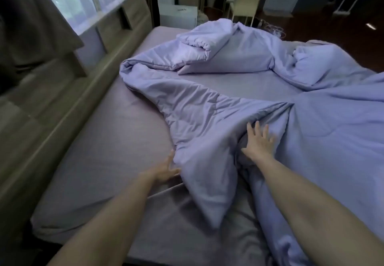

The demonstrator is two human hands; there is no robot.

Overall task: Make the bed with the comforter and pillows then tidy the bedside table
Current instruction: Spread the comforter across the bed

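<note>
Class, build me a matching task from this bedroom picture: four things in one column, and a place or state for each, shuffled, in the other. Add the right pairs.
Column one:
1. comforter
2. left hand
3. right hand
4. headboard

Column two:
A. below the window, left of the mattress
B. fingers spread, flat on lilac fabric
C. bunched and twisted across the bed
D. at the fabric's near edge, beside bare sheet

Pairs: 1-C, 2-D, 3-B, 4-A

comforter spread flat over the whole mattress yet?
No: the comforter lies bunched and folded toward the far side, leaving a wide strip of bare fitted sheet by the headboard.
</note>
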